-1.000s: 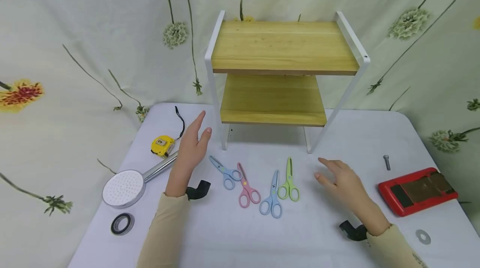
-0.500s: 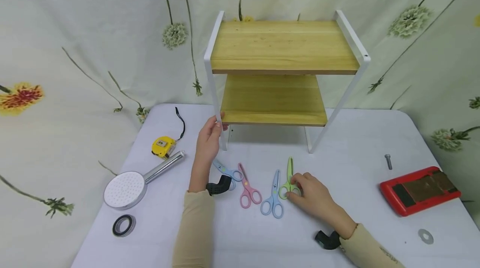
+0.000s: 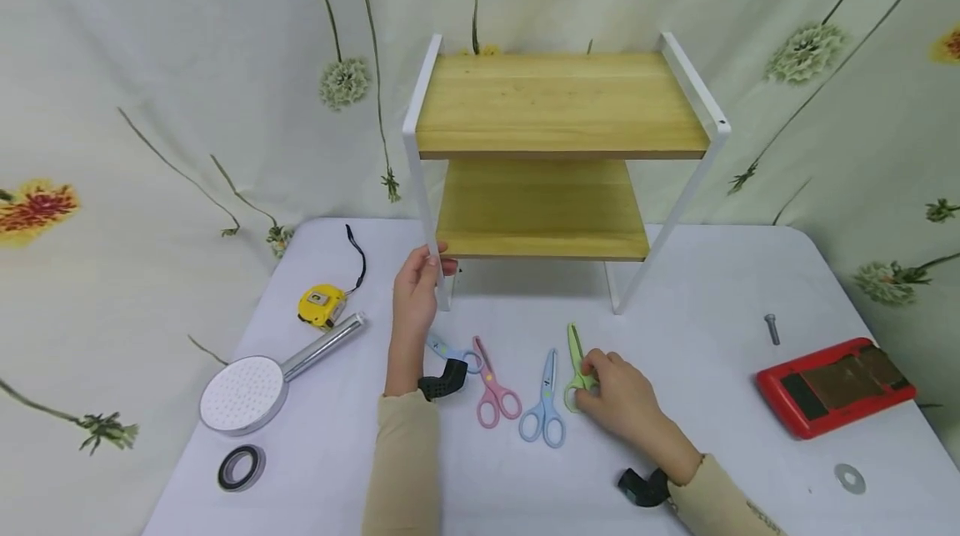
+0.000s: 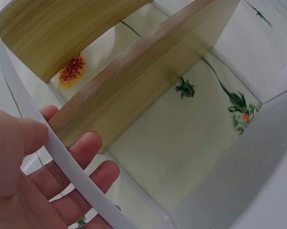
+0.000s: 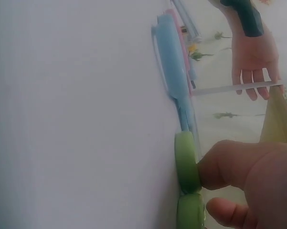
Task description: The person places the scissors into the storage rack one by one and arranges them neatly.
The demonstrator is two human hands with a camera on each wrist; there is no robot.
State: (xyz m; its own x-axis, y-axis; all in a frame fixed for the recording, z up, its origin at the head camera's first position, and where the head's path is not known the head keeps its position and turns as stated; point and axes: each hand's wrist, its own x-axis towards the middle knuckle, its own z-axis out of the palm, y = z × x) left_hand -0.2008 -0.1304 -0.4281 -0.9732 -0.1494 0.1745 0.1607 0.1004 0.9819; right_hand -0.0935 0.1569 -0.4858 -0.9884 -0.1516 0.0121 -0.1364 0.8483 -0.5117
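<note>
Pinching the green scissors (image 3: 576, 365) by their looped handles with our right hand (image 3: 626, 403), we grip the white front leg of the two-tier wooden rack (image 3: 562, 144) with our left hand (image 3: 415, 294). Four scissors lie before the rack: green, two blue, one pink. Our left wrist partly covers one blue pair (image 3: 450, 348).

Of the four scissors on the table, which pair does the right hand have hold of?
The green scissors, rightmost in the row. The right hand pinches their handles; the light blue pair beside them, the pink pair and the other blue pair lie untouched.
</note>
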